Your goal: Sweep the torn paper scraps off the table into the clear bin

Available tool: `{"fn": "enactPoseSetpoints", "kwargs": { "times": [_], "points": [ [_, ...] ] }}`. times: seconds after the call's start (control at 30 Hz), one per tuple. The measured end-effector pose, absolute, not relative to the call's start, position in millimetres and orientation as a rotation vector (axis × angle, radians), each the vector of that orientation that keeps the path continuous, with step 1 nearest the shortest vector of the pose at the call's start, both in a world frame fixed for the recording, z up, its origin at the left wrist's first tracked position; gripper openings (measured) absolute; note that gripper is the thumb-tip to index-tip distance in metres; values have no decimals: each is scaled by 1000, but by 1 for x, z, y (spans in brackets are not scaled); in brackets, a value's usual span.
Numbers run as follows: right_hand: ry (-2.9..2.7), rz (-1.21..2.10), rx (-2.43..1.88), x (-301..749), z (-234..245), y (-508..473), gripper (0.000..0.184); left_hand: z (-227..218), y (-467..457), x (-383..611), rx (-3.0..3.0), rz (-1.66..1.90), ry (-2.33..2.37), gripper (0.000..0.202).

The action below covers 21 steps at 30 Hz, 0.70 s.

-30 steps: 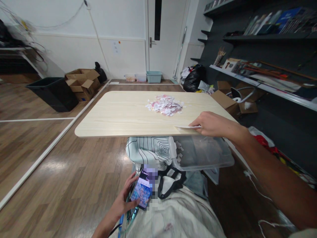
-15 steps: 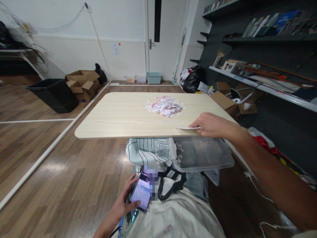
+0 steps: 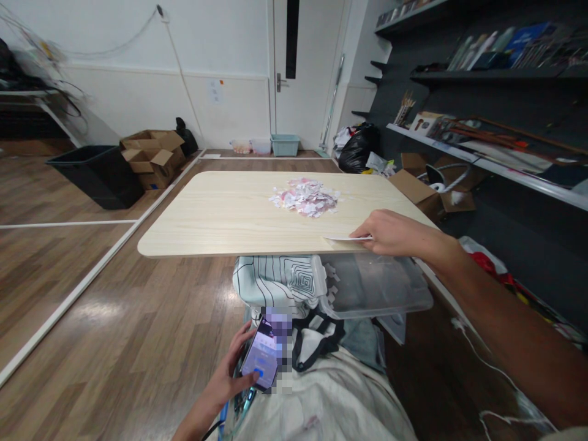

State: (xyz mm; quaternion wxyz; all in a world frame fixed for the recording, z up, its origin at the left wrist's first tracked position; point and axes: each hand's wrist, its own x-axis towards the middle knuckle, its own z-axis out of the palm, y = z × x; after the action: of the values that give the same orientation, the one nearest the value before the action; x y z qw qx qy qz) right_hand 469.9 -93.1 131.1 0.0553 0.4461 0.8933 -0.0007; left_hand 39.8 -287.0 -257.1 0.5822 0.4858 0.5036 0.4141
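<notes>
My left hand (image 3: 234,367) is closed around the edges of a smartphone (image 3: 261,358) low in the view, its thumb on the lower part of the lit screen. At the near right of the pale wooden table (image 3: 206,214), my right hand (image 3: 383,231) pinches a thin white card (image 3: 342,238), seen almost edge-on just over the tabletop. Beyond that hand lies a loose heap of torn paper scraps (image 3: 307,197), white and pinkish. Whether the card touches the table I cannot tell.
Below the near table edge sits a clear plastic bin (image 3: 379,285) with grey pieces in it, beside a patterned cloth (image 3: 271,278). A black bin (image 3: 98,177) and cardboard boxes (image 3: 156,156) stand at left. Dark shelves (image 3: 496,73) line the right; another open box (image 3: 420,190) is below.
The phone's screen now displays a small blue button near my left thumb. Both hands and the paper heap hold almost the same positions.
</notes>
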Motion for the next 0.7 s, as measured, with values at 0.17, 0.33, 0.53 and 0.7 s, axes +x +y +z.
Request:
{"fn": "enactPoseSetpoints", "kwargs": {
  "times": [0.17, 0.33, 0.53, 0.7],
  "points": [
    [2639, -32, 1349, 466, 135, -97, 26, -252, -287, 41, 1133, 942, 1188, 102],
    [2611, -46, 1363, 461, 138, -102, 29, -252, -288, 41, 1125, 946, 1185, 103],
    [2543, -80, 1388, 457, 143, -110, 30, -258, -287, 40, 1155, 943, 1189, 101],
    [2527, -135, 1411, 456, 145, -118, 32, -263, -287, 39, 1162, 950, 1171, 102]
  ]
}}
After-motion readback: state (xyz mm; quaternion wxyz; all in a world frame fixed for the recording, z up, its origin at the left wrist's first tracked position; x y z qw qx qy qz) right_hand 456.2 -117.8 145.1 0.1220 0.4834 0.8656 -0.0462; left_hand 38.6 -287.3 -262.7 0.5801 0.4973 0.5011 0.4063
